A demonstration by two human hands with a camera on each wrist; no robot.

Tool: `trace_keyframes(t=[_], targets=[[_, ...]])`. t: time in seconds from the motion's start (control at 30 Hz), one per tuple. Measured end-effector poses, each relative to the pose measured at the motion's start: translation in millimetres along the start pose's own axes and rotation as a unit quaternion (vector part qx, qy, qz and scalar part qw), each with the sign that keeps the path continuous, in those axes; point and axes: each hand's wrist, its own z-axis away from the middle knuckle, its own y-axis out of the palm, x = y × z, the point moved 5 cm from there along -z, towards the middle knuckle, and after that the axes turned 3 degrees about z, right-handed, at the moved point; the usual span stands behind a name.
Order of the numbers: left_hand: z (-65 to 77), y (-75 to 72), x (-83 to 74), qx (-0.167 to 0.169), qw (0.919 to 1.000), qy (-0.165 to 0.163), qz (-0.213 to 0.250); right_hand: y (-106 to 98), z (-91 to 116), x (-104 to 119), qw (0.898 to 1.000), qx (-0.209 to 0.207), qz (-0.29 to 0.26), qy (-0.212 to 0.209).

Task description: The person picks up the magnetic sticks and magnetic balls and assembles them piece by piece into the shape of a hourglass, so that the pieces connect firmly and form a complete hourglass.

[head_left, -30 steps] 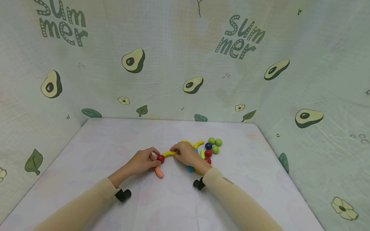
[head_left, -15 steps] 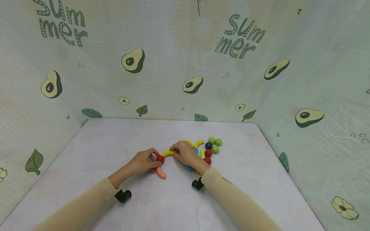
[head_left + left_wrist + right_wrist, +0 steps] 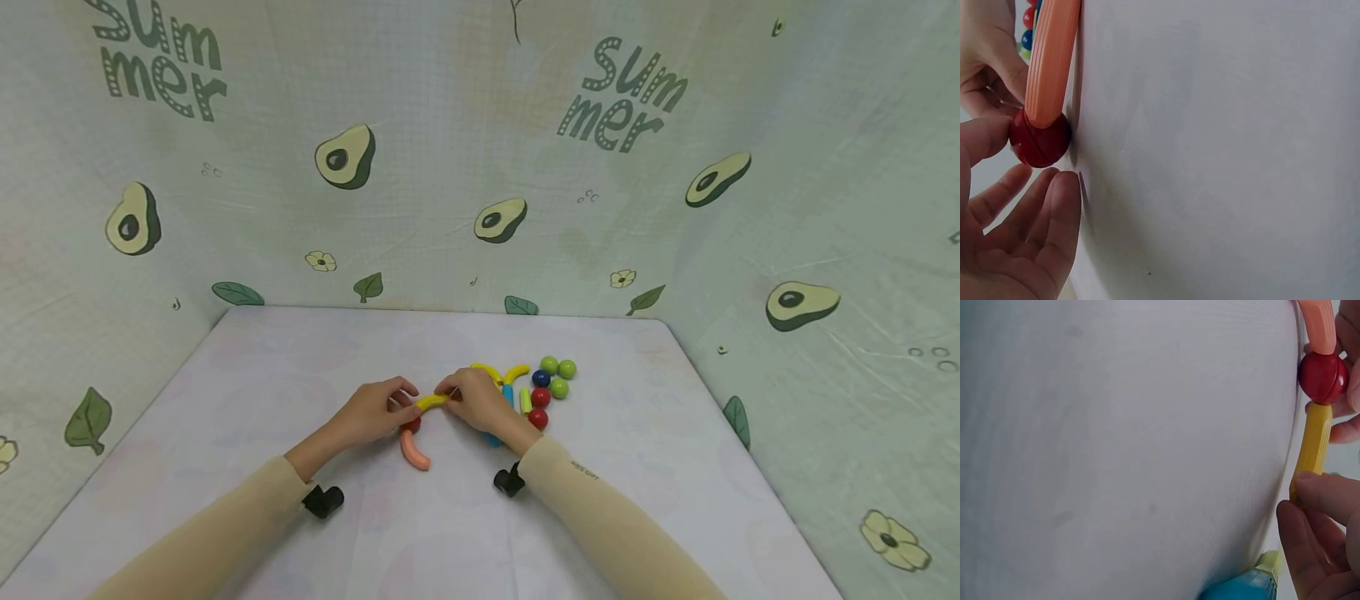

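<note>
The yellow curved piece (image 3: 430,403) lies between the two hands above the white table (image 3: 300,375), one end against a red ball (image 3: 1038,140), the other inside the right hand (image 3: 480,400). The right hand pinches that end between thumb and fingertips, covering it, so its tip cannot be seen. The left hand (image 3: 375,408) holds the red ball, thumb against it and fingers bent around its far side; whether every fingertip touches it I cannot tell. From the head, the thumb hides most of the ball; the wrist views show it more fully. An orange curved piece (image 3: 414,452) meets the ball as well, though its other end is cut off in both wrist views. How deep either piece sits in the ball is hard to make out. Behind the right hand, a blue piece (image 3: 508,392) and two more yellow pieces (image 3: 517,372) are partly covered, and how they join is unclear. Just beside them are a pale green cylinder (image 3: 525,400), two other red balls (image 3: 540,397), a dark blue ball (image 3: 541,379) and three green balls (image 3: 567,369). At the bottom of the right wrist view, a blue shape with a pale green end is cut off by the frame. On the backdrop cloth (image 3: 420,242), the upper-left lettering is cropped at the top.
</note>
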Motion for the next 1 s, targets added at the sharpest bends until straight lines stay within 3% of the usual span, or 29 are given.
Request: trace_keyframes(t=[0.47,1.0], targets=[[-12.9,3.1,1.4,0.017,0.9995,-0.007,0.025,-1,2,5,0.999,-0.010,-0.017,-0.031],[-16.1,8.7,-0.4,0.005,0.9993,-0.027,0.026,-5,6,3,0.999,0.006,-0.030,-0.017]])
